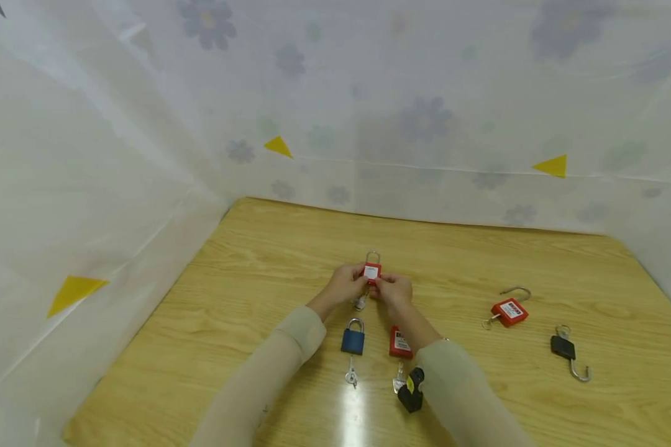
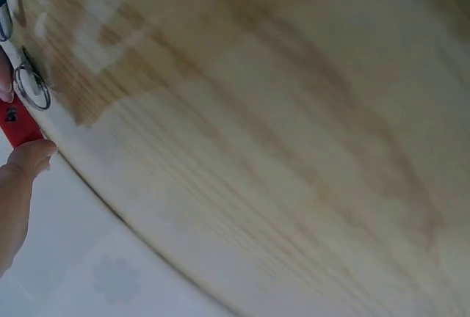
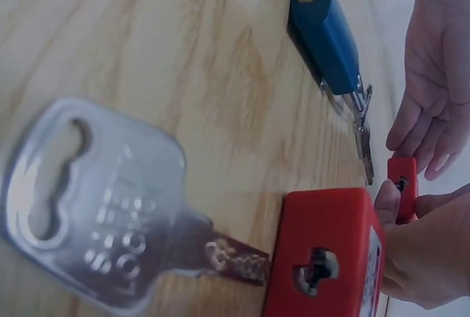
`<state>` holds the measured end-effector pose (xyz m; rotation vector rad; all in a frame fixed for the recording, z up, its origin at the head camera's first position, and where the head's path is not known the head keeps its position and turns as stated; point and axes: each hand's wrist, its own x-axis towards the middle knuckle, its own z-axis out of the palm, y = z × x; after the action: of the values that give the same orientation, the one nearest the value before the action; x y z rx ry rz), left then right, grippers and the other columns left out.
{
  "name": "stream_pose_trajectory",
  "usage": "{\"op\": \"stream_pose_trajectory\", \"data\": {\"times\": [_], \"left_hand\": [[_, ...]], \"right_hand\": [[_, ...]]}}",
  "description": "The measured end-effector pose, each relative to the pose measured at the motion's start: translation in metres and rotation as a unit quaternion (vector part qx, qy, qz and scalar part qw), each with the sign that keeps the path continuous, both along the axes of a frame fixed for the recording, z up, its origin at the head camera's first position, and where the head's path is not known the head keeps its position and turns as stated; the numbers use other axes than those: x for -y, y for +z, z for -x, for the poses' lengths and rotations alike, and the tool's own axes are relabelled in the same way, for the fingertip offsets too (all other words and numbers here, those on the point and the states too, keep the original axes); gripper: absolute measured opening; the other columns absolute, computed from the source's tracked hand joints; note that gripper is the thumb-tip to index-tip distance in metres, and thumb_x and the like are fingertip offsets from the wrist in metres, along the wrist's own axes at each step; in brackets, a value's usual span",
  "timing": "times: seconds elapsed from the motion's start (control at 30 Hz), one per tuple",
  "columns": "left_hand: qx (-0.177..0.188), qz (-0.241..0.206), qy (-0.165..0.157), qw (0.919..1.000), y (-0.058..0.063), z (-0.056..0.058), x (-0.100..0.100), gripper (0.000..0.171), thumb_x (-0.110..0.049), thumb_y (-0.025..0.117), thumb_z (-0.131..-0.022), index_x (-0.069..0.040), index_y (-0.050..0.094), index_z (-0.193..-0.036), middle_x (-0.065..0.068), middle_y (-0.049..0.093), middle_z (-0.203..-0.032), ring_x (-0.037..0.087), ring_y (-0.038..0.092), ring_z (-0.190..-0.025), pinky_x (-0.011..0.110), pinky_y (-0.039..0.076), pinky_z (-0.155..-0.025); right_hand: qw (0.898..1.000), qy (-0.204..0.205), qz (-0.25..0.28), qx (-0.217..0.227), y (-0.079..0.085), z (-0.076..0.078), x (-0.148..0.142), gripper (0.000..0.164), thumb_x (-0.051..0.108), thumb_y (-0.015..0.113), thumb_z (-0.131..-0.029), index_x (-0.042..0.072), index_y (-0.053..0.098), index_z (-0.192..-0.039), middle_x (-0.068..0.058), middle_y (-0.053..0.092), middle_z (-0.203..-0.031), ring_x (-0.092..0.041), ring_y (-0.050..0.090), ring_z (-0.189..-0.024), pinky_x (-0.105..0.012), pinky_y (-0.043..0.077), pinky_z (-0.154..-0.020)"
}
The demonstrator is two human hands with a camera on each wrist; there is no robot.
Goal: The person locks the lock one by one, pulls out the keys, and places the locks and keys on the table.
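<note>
Two hands at a wood-grained bench (image 1: 279, 248). The left hand (image 1: 346, 283) and the right hand (image 1: 394, 289) have their fingers clamped on opposite sides of a red padlock (image 1: 372, 273), located near the middle of the bench, its white label visible and its shackle directed away from the person. Keys (image 1: 360, 303) appear just below it, between the hands. Nearer the person lies a blue padlock (image 1: 353, 342) (its shackle closed), with small keys (image 1: 351, 376) before it. To its right, a second red padlock (image 1: 398, 345) is partly covered by the right forearm (image 1: 416, 326); a silver key (image 1: 399, 382) and a black object (image 1: 410, 401) with a yellow patch lie below. Farther right, a third red padlock (image 1: 509, 312) and a black padlock (image 1: 562, 347) show open shackles.
</note>
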<state>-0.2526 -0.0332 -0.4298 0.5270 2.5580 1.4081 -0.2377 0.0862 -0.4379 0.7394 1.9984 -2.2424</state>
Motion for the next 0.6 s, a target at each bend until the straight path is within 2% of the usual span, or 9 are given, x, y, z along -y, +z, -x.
{"op": "stream_pose_trajectory", "data": {"times": [0.07,0.23,0.37,0.43,0.5,0.57,0.6], "left_hand": [[-0.001,0.005,-0.002,1.0000,-0.003,0.001,0.000,0.040,0.000,0.049,-0.092,0.005,0.046,-0.132,0.020,0.064,-0.113,0.015,0.051,-0.075,0.019,0.043,-0.062],[-0.008,0.008,0.000,0.9999,-0.009,0.001,-0.001,0.039,0.002,0.049,-0.091,0.004,0.049,-0.130,0.019,0.061,-0.120,0.019,0.056,-0.089,0.025,0.049,-0.075],[-0.020,0.014,-0.001,0.9997,-0.010,0.001,-0.002,0.039,0.002,0.049,-0.090,0.004,0.050,-0.129,0.020,0.062,-0.119,0.020,0.057,-0.090,0.028,0.050,-0.078],[-0.034,0.021,-0.006,0.9992,-0.009,0.001,-0.002,0.038,0.003,0.049,-0.090,0.005,0.051,-0.128,0.021,0.063,-0.116,0.021,0.057,-0.088,0.029,0.050,-0.077],[-0.052,0.030,-0.013,0.9981,-0.009,0.001,-0.002,0.037,0.004,0.050,-0.088,0.006,0.053,-0.125,0.022,0.063,-0.114,0.022,0.057,-0.089,0.030,0.050,-0.078],[-0.063,0.036,-0.019,0.9972,-0.008,0.001,-0.002,0.038,0.004,0.050,-0.087,0.007,0.053,-0.125,0.023,0.064,-0.112,0.024,0.057,-0.088,0.033,0.051,-0.078],[-0.068,0.039,-0.020,0.9967,-0.008,0.001,-0.002,0.037,0.004,0.051,-0.087,0.007,0.054,-0.124,0.023,0.064,-0.110,0.024,0.057,-0.087,0.033,0.051,-0.077]], "right_hand": [[1.000,-0.004,-0.004,-0.002,-0.002,0.000,0.000,0.025,-0.008,0.051,-0.088,-0.019,0.054,-0.110,-0.005,0.056,-0.066,-0.006,0.054,-0.048,-0.017,0.051,-0.051],[0.999,-0.004,-0.033,-0.006,-0.004,0.000,0.001,0.024,-0.009,0.053,-0.086,-0.021,0.055,-0.107,-0.006,0.057,-0.064,-0.006,0.052,-0.046,-0.017,0.050,-0.047],[0.998,-0.002,-0.058,-0.025,-0.013,0.004,0.000,0.017,-0.010,0.055,-0.084,-0.018,0.061,-0.097,-0.009,0.060,-0.062,-0.010,0.055,-0.046,-0.020,0.050,-0.047],[0.997,-0.001,-0.063,-0.046,-0.041,0.019,-0.006,0.011,-0.009,0.058,-0.082,-0.014,0.065,-0.089,-0.012,0.062,-0.061,-0.013,0.057,-0.047,-0.022,0.051,-0.046],[0.996,0.003,-0.069,-0.061,-0.076,0.040,-0.015,0.009,-0.008,0.060,-0.081,-0.006,0.068,-0.077,-0.010,0.063,-0.059,-0.013,0.059,-0.046,-0.023,0.051,-0.046],[0.994,0.002,-0.070,-0.083,-0.111,0.061,-0.023,0.012,-0.008,0.060,-0.079,-0.002,0.068,-0.072,-0.009,0.063,-0.056,-0.014,0.060,-0.045,-0.024,0.051,-0.043],[0.994,0.002,-0.080,-0.074,-0.123,0.068,-0.024,0.010,-0.007,0.061,-0.079,-0.002,0.068,-0.073,-0.010,0.064,-0.057,-0.016,0.060,-0.045,-0.026,0.052,-0.044]]}}
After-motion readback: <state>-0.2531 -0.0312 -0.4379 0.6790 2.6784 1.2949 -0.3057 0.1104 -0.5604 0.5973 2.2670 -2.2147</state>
